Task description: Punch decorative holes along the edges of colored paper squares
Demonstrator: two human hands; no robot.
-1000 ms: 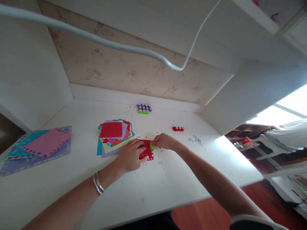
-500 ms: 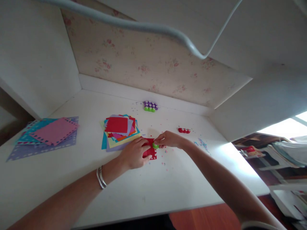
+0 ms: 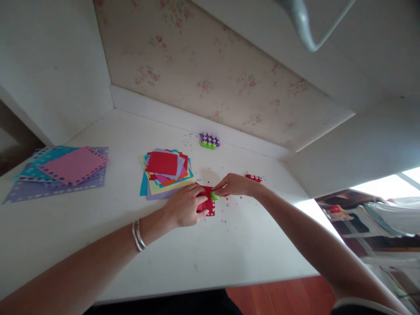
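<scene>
A small sheet of red paper (image 3: 209,205) with punched holes along its right edge lies on the white desk (image 3: 249,245). My left hand (image 3: 186,205) rests on its left part, fingers spread, holding it down against the desk. At the sheet's right edge, my right hand (image 3: 231,185) is closed on a small green craft punch (image 3: 214,196), gripped between thumb and fingers. Part of the punch is hidden by those fingers. Tiny paper bits (image 3: 226,212) are scattered just right of the sheet.
A stack of coloured paper (image 3: 162,163) sits behind my left hand; hole-edged sheets (image 3: 75,166) lie far left. Purple and green punches (image 3: 210,141) stand in rows by the back wall, and red punches (image 3: 254,177) beyond my right wrist. A metal rod (image 3: 305,30) hangs overhead.
The camera view has shifted, moving the scene slightly up and right. Both hands stay at the red paper, and the green punch sits at nearly the same spot on its right edge.
</scene>
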